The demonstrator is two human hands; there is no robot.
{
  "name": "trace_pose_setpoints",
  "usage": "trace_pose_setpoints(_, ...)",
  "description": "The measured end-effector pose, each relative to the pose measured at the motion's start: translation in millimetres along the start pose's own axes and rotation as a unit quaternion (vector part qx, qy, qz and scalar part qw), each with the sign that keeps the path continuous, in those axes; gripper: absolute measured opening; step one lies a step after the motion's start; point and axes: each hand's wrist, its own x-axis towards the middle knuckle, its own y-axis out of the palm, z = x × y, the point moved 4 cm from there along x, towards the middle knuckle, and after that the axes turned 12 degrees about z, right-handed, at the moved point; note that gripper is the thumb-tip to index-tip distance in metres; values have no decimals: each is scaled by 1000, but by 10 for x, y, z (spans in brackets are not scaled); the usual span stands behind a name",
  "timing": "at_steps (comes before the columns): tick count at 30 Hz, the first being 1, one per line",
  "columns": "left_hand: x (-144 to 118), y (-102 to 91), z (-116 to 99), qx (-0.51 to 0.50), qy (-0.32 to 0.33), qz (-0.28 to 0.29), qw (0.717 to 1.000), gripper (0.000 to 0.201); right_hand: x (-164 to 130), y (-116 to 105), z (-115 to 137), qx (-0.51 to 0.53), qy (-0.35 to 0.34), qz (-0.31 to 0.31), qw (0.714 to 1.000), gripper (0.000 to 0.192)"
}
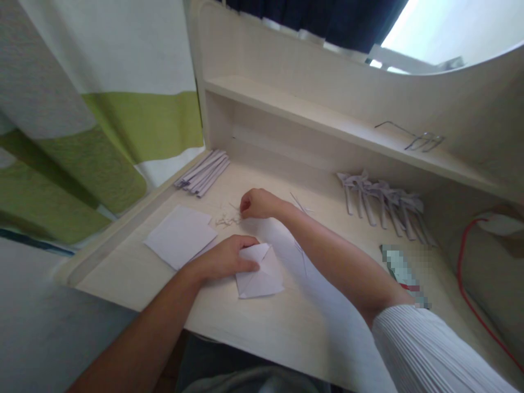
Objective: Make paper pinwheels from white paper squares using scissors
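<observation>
On the left, flat sheets (182,234) lie loose, with a bundle of rolled sticks (204,172) farther back; both look like work left to do. Near the middle, your left hand (227,256) is clamped on a folded paper (264,278), seemingly part-made. Beyond it, your right hand (262,203) curls beside small pale bits (229,220); whether it pinches one, I cannot tell. Far right, a row of paper-topped sticks (382,195) looks done.

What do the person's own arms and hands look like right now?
The left hand and right hand are ungloved, with no watch or bracelet showing at either wrist. A white, finely ribbed fabric sleeve ends near the right elbow; the left forearm shows none.
</observation>
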Motion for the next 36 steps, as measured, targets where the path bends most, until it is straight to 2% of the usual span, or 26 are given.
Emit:
trace_pose_setpoints(6, 15, -7, 15, 15, -6, -7, 1000, 30, 32, 63, 78, -26, -8, -4, 1000, 26)
trace_pose_setpoints(12, 48, -9, 25, 26, 13, -10, 1000, 32, 69, 112, 85, -9, -18, 7, 1000, 21)
trace_pose_setpoints(18, 61, -11, 31, 40, 0, -5, 999, 32, 23, 57, 68, 79, -42, 0, 996, 14)
trace_pose_setpoints(22, 44, -18, 1, 36, -1, -9, 999, 35, -124, -45, -3, 176, -59, -42, 982, 9)
trace_pose_setpoints(26, 16, -40, 52, 13, -11, -30, 999, 42, -526, -56, -224, 285, -49, -140, 947, 12)
trace_pose_setpoints(30, 30, -38, 50, 15, -21, -25, 999, 38, -1175, 128, -546, 381, -14, -234, 894, 13)
trace_pose_setpoints(32, 82, 0, -60, 40, -32, -9, 999, 32, -1524, 257, -680, 419, 3, -266, 868, 9)
trace_pose_setpoints(36, 325, 188, -473, 123, -21, 14, 992, 22, -2114, 471, -853, 473, 21, -326, 818, 8)
